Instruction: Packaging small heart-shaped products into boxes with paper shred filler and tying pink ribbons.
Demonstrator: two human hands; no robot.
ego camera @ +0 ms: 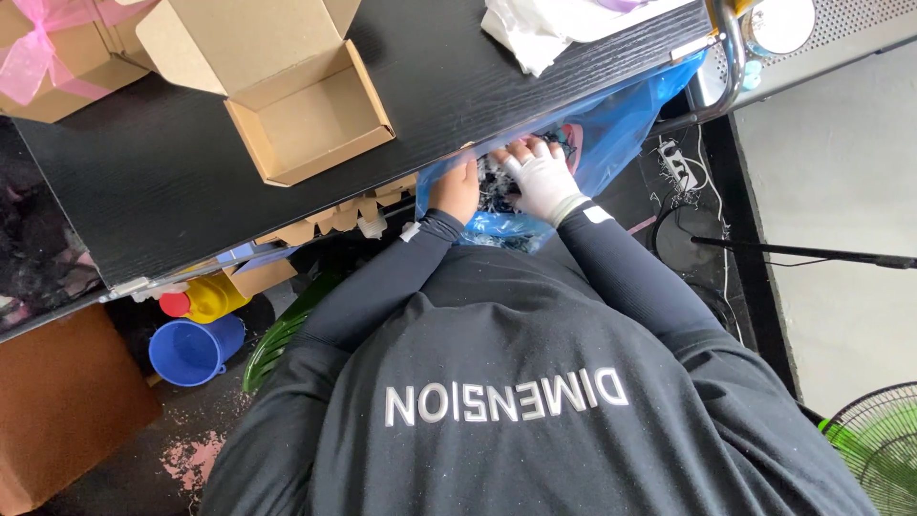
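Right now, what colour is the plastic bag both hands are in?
Blue, translucent plastic bag; shows best in the head view.

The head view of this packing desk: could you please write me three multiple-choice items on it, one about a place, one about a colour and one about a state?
1. Where are both hands?
A. Inside the cardboard box
B. In the blue plastic bag at the desk's edge
C. On the blue bucket

2. What colour is the ribbon on the closed box at the top left?
A. Pink
B. Green
C. Black

3. In what state is the cardboard box in the middle of the desk?
A. Taped shut
B. Crushed flat
C. Open and empty

Answers:
1. B: the left hand and the white-gloved right hand reach into the blue plastic bag below the black desk.
2. A: the ribbon is pink.
3. C: the cardboard box has its flaps up and a bare bottom.
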